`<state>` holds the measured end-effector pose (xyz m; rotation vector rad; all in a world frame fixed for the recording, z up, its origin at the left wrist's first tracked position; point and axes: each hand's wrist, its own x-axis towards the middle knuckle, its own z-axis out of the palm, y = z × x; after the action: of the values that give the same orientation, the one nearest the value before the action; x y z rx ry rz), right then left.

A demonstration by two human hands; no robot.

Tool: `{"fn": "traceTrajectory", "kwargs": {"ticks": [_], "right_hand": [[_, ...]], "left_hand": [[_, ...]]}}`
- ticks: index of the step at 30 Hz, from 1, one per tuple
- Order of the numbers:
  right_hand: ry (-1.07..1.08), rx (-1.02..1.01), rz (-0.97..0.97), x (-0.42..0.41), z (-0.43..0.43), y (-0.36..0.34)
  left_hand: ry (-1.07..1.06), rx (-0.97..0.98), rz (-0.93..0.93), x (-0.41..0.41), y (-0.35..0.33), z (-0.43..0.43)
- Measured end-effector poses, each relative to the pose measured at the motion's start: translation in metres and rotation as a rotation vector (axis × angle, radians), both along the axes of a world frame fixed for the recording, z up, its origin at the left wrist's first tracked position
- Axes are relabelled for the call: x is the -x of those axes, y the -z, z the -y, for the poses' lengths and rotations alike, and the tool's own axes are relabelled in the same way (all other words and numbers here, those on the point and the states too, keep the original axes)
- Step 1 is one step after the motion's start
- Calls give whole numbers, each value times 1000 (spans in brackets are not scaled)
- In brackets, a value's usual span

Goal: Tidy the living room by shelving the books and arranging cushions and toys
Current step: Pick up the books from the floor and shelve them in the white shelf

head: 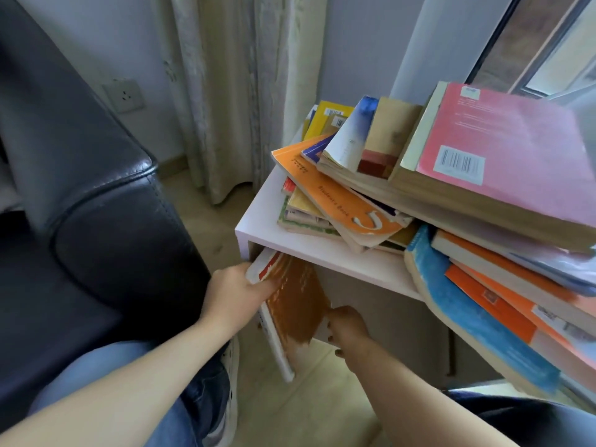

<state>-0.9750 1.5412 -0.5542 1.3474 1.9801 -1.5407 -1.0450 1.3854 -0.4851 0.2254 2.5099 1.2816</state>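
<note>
White shelf (322,253) top remains heaped with loose books (338,204); left hand (235,291) and right hand (346,327), fingers clamped, slot 1 brown book (296,304) under its front-left corner.

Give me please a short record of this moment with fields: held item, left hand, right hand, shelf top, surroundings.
held item: brown-covered book, tilted, going under the shelf top
left hand: left hand in a grip on the book's upper edge
right hand: right hand at the book's lower right edge
shelf top: white shelf with an untidy book pile
surroundings: dark leather sofa, curtain
</note>
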Motion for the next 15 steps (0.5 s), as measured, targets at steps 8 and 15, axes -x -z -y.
{"fn": "traceTrajectory", "kwargs": {"ticks": [8,15], "right_hand": [[34,207,-4,-11,14,-8],[0,180,-64,-10,9,-6]], "left_hand": [[-141,-48,-8,-6,21,-22],[-281,3,-16,-6,34,-37]]}}
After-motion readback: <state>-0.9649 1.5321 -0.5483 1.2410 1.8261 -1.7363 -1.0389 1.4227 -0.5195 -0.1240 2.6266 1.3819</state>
